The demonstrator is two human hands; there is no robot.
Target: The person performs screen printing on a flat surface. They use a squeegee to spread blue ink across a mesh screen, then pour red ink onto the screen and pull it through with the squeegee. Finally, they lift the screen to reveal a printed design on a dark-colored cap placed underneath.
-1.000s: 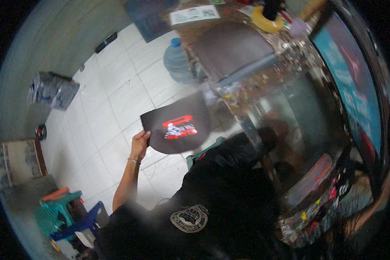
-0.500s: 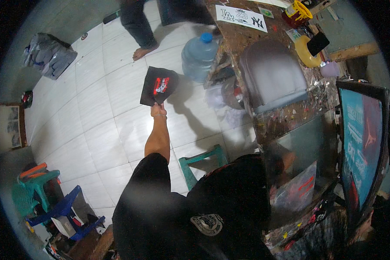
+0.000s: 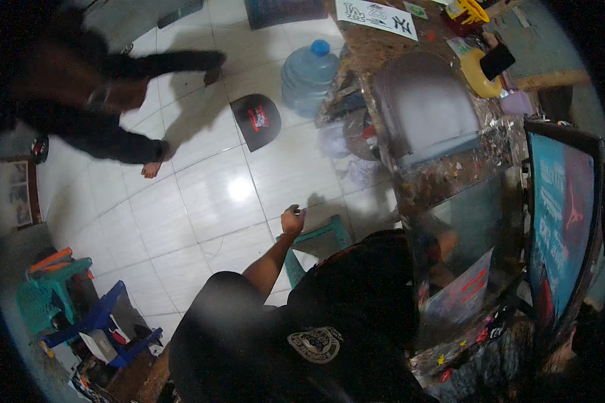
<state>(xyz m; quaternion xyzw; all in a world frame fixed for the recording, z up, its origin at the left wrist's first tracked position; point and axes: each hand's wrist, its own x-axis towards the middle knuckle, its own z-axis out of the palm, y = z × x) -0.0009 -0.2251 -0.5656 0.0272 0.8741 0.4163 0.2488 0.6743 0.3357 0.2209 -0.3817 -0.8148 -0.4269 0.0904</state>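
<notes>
My left hand (image 3: 292, 220) is drawn back above the green plastic stool (image 3: 336, 232), its fingers loosely bent with the tips apart and nothing visible in them. Farther off, a black rounded cap panel (image 3: 265, 138) with a red and white print appears to lie flat on the white tiles, apart from my hand. A skin-coloured patch, possibly my right hand (image 3: 444, 247), shows dimly behind the dark see-through sheet (image 3: 474, 208) at my right; its fingers cannot be made out. On the workbench (image 3: 417, 201) rests a brown rounded board (image 3: 427, 107) with a whitish top.
Another person (image 3: 94, 94) bends over at the far left, arms stretched toward the panel. A blue water jug (image 3: 309, 80) stands by the bench. At right leans a framed printing screen (image 3: 561, 215). Green (image 3: 50, 289) and blue (image 3: 104, 329) plastic stools sit at lower left.
My left hand has let go of the cap panel and pulled back toward me. The panel now appears to lie on the floor. The other person has bent down and leaned in from the left.
</notes>
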